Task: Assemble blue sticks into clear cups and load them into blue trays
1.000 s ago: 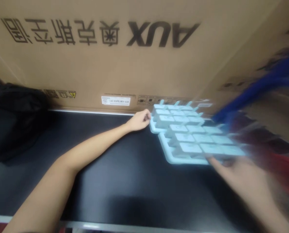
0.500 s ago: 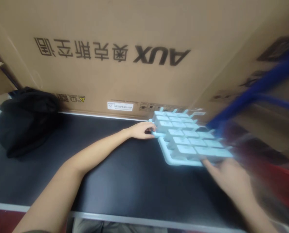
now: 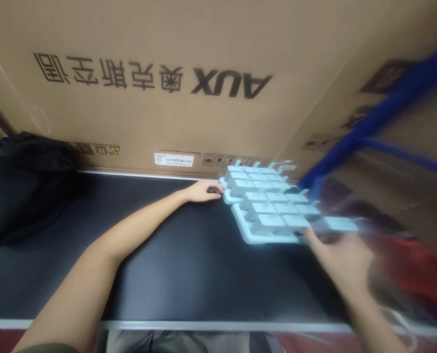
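Two pale blue popsicle moulds lie on the black table point(image 3: 167, 274), one behind the other: the far mould point(image 3: 231, 195) and the near mould point(image 3: 255, 238). Each bears rows of blocks with small sticks. My left hand point(image 3: 204, 190) pinches the left edge of the far mould. At the near mould's right corner is my right hand point(image 3: 341, 257), blurred, with its thumb by the front row. A separate light blue block point(image 3: 339, 224) shows just beyond its fingers, which are mostly hidden; it appears held there.
Behind the table stands a large cardboard box point(image 3: 148, 113) with printed lettering. A black cloth bag point(image 3: 27, 186) sits at the left. Blue metal bars point(image 3: 380, 115) slant up at the right, above something red point(image 3: 420, 269).
My right hand has drawn a block rightward, away from the near mould's front row. The view has shifted slightly, while my left hand stays at the far mould's edge.
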`<state>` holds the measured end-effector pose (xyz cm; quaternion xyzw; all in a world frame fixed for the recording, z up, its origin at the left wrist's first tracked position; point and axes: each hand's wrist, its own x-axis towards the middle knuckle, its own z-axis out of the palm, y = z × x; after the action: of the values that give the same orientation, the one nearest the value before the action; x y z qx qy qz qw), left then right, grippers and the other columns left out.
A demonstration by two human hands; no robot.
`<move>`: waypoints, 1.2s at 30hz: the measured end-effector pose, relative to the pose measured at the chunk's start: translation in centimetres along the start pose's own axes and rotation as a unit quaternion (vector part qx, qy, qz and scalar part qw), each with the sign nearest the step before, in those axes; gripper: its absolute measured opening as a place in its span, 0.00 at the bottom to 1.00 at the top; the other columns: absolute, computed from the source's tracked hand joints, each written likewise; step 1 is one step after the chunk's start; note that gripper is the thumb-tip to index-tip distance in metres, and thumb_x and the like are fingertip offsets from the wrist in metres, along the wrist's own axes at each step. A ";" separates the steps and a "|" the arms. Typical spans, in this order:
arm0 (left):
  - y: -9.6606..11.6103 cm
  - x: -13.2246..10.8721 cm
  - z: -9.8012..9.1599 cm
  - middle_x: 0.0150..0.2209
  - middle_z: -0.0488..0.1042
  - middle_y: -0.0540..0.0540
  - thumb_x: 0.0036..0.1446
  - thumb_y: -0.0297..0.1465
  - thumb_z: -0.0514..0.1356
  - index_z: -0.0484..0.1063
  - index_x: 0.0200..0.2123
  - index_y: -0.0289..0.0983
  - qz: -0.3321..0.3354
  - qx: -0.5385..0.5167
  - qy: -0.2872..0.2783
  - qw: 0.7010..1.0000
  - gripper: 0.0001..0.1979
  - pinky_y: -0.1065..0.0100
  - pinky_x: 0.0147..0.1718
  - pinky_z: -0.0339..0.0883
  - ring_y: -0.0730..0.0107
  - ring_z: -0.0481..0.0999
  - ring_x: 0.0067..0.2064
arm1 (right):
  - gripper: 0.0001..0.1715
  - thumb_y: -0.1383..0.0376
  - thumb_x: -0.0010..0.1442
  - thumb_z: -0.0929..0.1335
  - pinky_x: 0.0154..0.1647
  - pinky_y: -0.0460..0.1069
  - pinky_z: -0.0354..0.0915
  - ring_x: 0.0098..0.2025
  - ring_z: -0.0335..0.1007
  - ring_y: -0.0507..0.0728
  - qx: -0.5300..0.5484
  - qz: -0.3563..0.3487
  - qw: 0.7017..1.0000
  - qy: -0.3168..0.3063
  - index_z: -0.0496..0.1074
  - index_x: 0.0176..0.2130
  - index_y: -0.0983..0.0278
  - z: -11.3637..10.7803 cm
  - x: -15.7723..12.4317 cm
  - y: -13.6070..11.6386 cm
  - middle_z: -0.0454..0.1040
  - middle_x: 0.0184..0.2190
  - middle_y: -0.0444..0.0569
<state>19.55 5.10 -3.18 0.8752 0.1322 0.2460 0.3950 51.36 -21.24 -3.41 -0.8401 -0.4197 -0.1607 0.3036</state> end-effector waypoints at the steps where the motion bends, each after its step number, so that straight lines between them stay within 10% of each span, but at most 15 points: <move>1: 0.0 -0.3 -0.5 0.55 0.83 0.36 0.63 0.37 0.67 0.81 0.44 0.34 -0.022 -0.026 0.020 0.999 0.12 0.59 0.58 0.73 0.59 0.83 0.55 | 0.24 0.38 0.51 0.67 0.39 0.62 0.72 0.31 0.77 0.69 0.016 0.025 1.000 0.003 0.61 0.26 0.53 -0.6 0.0 -0.4 0.72 0.21 0.54; 4: 0.2 -2.8 -2.4 0.43 0.86 0.39 0.62 0.40 0.68 0.82 0.39 0.34 -0.064 -0.074 0.076 0.992 0.14 0.58 0.54 0.74 0.62 0.84 0.45 | 0.24 0.39 0.51 0.68 0.44 0.65 0.73 0.35 0.79 0.73 0.058 0.071 0.995 0.047 0.64 0.27 0.54 -3.4 -0.2 -2.1 0.73 0.24 0.57; 8: 0.9 -10.0 -5.9 0.41 0.85 0.41 0.60 0.41 0.69 0.81 0.39 0.34 -0.124 -0.139 0.127 0.974 0.15 0.61 0.47 0.75 0.68 0.82 0.38 | 0.20 0.44 0.53 0.68 0.52 0.65 0.72 0.42 0.80 0.72 0.133 -0.040 0.980 0.142 0.70 0.34 0.57 -7.5 0.0 -6.3 0.78 0.33 0.61; 14: 1.6 -18.2 -10.5 0.37 0.84 0.43 0.56 0.45 0.71 0.78 0.37 0.34 -0.195 -0.111 0.270 0.936 0.19 0.64 0.41 0.72 0.69 0.80 0.35 | 0.15 0.56 0.56 0.66 0.39 0.54 0.71 0.34 0.76 0.61 0.228 -0.182 0.952 -0.090 0.73 0.39 0.62 -7.2 0.5 -18.9 0.79 0.32 0.52; 21: 1.2 -18.0 -9.8 0.49 0.83 0.39 0.61 0.44 0.66 0.73 0.51 0.37 -0.181 -0.015 0.269 0.946 0.20 0.57 0.49 0.74 0.63 0.82 0.43 | 0.21 0.74 0.63 0.64 0.48 0.51 0.69 0.52 0.80 0.64 -0.076 -0.339 0.889 -0.297 0.71 0.55 0.68 -1.5 -1.0 -30.0 0.82 0.50 0.62; 29: 1.7 -18.2 -8.5 0.62 0.75 0.38 0.70 0.44 0.57 0.70 0.60 0.41 -0.125 0.280 0.132 0.942 0.21 0.46 0.62 0.71 0.52 0.77 0.60 | 0.44 0.46 0.69 0.69 0.56 0.57 0.68 0.60 0.77 0.71 -0.166 -0.352 0.856 -0.339 0.59 0.70 0.71 1.0 -1.8 -31.4 0.79 0.56 0.70; 36: 2.7 -17.8 -8.3 0.65 0.75 0.39 0.71 0.39 0.56 0.79 0.50 0.41 -0.088 0.343 0.077 0.932 0.14 0.44 0.67 0.65 0.48 0.70 0.66 | 0.38 0.47 0.71 0.66 0.59 0.60 0.67 0.62 0.76 0.70 -0.193 -0.380 0.834 -0.352 0.66 0.69 0.66 1.3 -1.9 -31.8 0.79 0.57 0.68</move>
<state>0.21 0.99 -2.21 0.9206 0.3149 0.2166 0.0800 24.68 -6.81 6.49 -0.6560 -0.7447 -0.0346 -0.1176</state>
